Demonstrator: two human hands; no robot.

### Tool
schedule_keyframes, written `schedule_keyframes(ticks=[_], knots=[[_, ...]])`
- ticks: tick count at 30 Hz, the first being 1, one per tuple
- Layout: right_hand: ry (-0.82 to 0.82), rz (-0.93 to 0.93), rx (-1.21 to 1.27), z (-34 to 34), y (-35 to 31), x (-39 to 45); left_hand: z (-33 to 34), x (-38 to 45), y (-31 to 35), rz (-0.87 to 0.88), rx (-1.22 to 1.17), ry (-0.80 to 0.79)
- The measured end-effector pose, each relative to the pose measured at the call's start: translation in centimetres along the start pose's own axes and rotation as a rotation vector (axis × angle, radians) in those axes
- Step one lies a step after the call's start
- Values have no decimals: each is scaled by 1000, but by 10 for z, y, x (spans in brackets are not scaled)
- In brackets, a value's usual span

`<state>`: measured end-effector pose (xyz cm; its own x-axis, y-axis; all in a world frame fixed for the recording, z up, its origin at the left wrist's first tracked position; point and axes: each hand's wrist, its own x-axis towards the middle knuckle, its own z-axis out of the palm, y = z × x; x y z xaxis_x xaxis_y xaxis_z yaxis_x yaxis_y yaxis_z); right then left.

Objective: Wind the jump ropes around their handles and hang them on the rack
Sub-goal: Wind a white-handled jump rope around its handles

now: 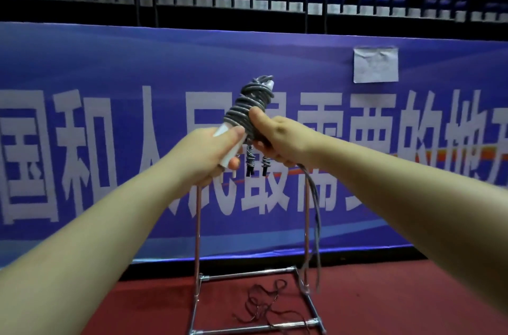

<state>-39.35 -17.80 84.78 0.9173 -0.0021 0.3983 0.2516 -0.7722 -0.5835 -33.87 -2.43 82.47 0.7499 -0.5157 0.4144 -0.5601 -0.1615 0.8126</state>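
Jump rope (247, 109), grey, wound in tight coils round its paired white handles (229, 146). The bundle is held in the air at about chest height, in front of a blue banner (110, 65) and above the rack (196, 224). Its long axis runs on a slant, from the lower left, where the bare handle ends lie, to the upper right, where a white tip shows above the coils.

Left hand (211, 153): fingers and thumb curled round the bare lower part of the handles, below the coils. Right hand (270, 137): curled round the lower coils from the right side, thumb laid along the winding. Both hands touch the bundle; the right is the nearer to the unwound cord.

Loose tail (316, 219): a doubled length of cord drops from under the right hand, close beside the rack's right upright, and ends just above the floor. Judged from this, winding is not finished; the tail lies below and to the right of the bundle, so the right hand is best placed to carry it up and round.

Two short striped ends (257, 163) with dark tips hang between the hands. A thin dark cord (264, 301) lies tangled on the red floor (412, 301) within the rack's base frame.
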Motion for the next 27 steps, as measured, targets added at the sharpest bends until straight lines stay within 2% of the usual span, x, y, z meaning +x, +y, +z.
schedule_keyframes(ticks=[2, 4, 7, 10, 14, 16, 19, 21, 23, 27], knots=[[14, 24, 25, 0, 2, -1, 1, 4, 6, 13, 76, 12], [26, 78, 80, 3, 5, -2, 1, 10, 10, 51, 254, 15], [-4, 204, 286, 8, 10, -2, 5, 17, 14, 110, 522, 5], [27, 267, 481, 8, 9, 0, 10, 19, 20, 144, 641, 34], [106, 260, 524, 5, 4, -1, 15, 16, 30, 184, 802, 60], [168, 207, 522, 5, 4, -3, 13, 8, 34, 172, 634, -59], [231, 39, 625, 3, 1, -10, 7, -7, 33, -33, -42, -337], [202, -47, 745, 2, -7, -16, 5, -12, 25, -105, -352, -451], [170, -77, 768, 0, -10, -17, 8, -12, 18, -107, -470, -442], [134, 14, 522, 0, -5, -14, 12, -11, 16, -76, -352, -269]])
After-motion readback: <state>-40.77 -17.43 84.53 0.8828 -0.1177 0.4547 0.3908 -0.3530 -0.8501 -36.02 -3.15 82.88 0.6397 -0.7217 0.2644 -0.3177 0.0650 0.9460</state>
